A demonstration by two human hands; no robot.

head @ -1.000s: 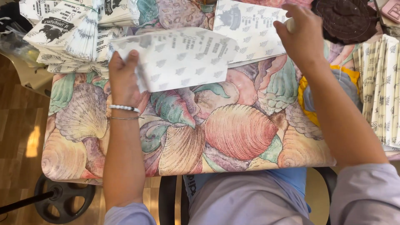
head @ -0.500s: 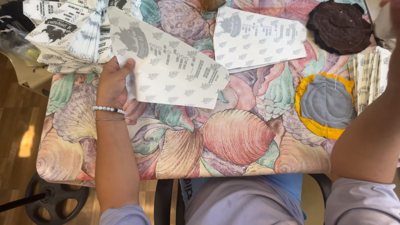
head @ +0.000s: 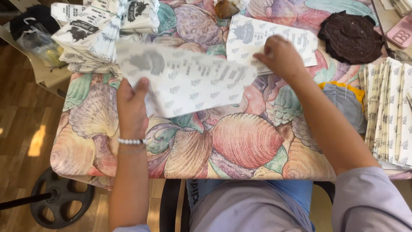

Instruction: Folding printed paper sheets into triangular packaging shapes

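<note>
Flat white paper bag, grey printed pattern, is held above the counter. It is blurred, so in motion. My left grip is clamped on its near left corner, thumb on top. My right grip is at its far right edge, fingers curled down; I cannot tell whether they pinch this bag or press the second bag lying flat just beyond it.

Step in hand, as I judge it: carrying one bag across from the flat one toward my left side. Next move calls for a steady hold at the corner and a square lay-down, edges aligned, no crease.

Outward from the grips: beyond my left grip, a stack of folded bags, printed side up. Right of my right grip, a grey round pad with a yellow rim, and further out a dark brown round pad. Far right, a row of bags standing on edge. Counter cover is a seashell print.
</note>
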